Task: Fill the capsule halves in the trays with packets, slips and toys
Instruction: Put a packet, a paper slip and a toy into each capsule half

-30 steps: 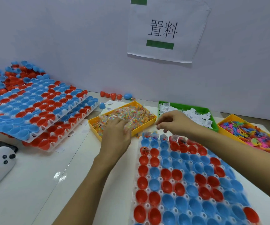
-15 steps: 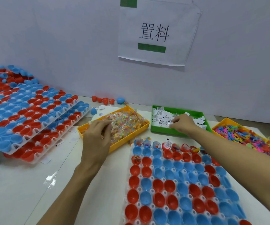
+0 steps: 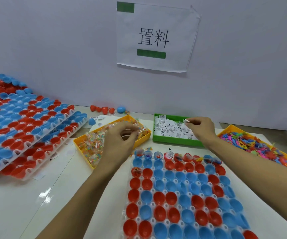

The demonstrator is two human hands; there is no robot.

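the tray of capsule halves (image 3: pixel 182 195) lies right in front of the person, red and blue cups standing open side up in a white holder. only the far row and one cup at the left of the third row look filled; the rest are bare. the halves look like thin, light, hard plastic, likely to tip if nudged, so things are better dropped in from above than pushed.

the right hand (image 3: pixel 199 128) is over the green bin (image 3: pixel 173 141), thumb and forefinger pinched on one paper slip (image 3: pixel 185 120) by its corner. the slips look feather-light and limp; an edge pinch seems the only sure hold.

the left hand (image 3: pixel 122 137) sits over the yellow bin (image 3: pixel 80 144) of clear packets (image 3: pixel 92 145) of coloured beads, fingers curled in as if closing on one, though i cannot tell for sure that anything is held. the packets look crinkly and slick, best taken by a sealed edge.

counted: three supply bins, the third being an orange bin (image 3: pixel 225 131) of small coloured toys (image 3: pixel 253 145) at the right. at the left, two more stacked trays (image 3: pixel 23 128), with loose halves heaped behind. by the wall (image 3: pixel 53 49) lie four red halves (image 3: pixel 102 109) and one blue capsule (image 3: pixel 121 109).
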